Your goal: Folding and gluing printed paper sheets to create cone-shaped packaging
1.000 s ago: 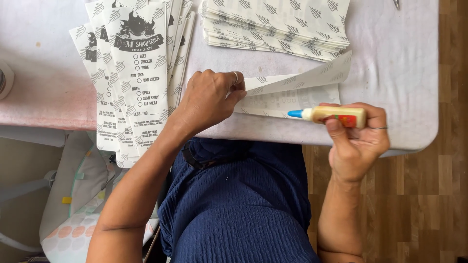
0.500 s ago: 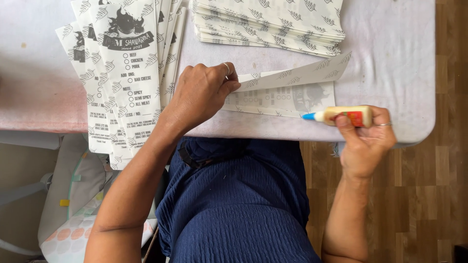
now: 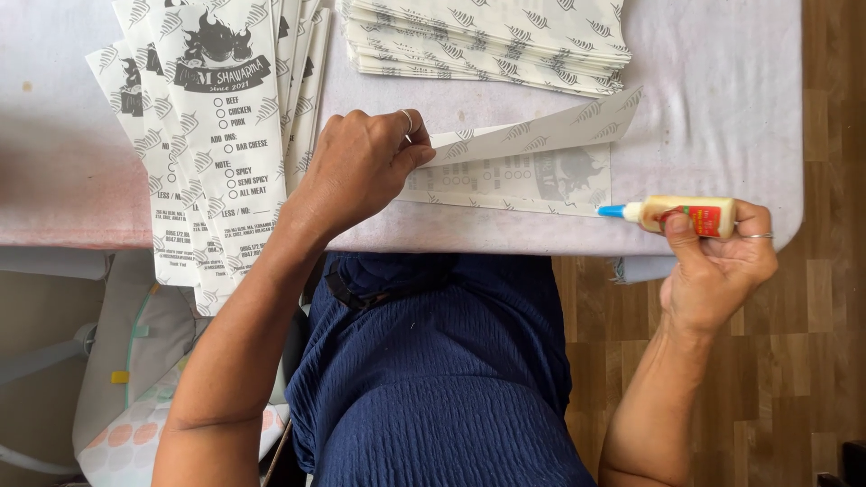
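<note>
Lying flat near the front edge of the tabletop (image 3: pixel 722 117), a printed paper sheet (image 3: pixel 514 180) with a leaf pattern, its upper flap lifted and folded up along a slanting crease toward the right. Pinching the left end of that flap, the left hand (image 3: pixel 356 171), knuckles up, fingers curled together and clamped on the paper, a ring on one finger. Gripped in the right hand (image 3: pixel 717 261), just off the front right corner of the tabletop, a small glue bottle (image 3: pixel 677 215): pale body, red label, blue nozzle pointing left, tip just beside the right edge of the sheet; touching or not, cannot tell. Wrapped around the bottle, thumb and fingers closed tight, a ring on one finger here as well.

Stacked at the far side of the tabletop, just beyond the lifted flap, a pile of flat printed sheets (image 3: pixel 492 36) with the same leaf pattern, fanned slightly. Spread to the left, overlapping and hanging over the front edge, a row of finished paper bags (image 3: pixel 225 135), long and narrow, white with dark print, a flame emblem and checkbox lists. Covering the tabletop, a pale cloth, pinkish along the left front edge.

Below the tabletop, a dark blue ribbed garment (image 3: pixel 433 379) on the seated person. Under the left arm, part of a light chair with a spotted cushion (image 3: pixel 122 442). At right, a wooden plank floor (image 3: pixel 812 361).
</note>
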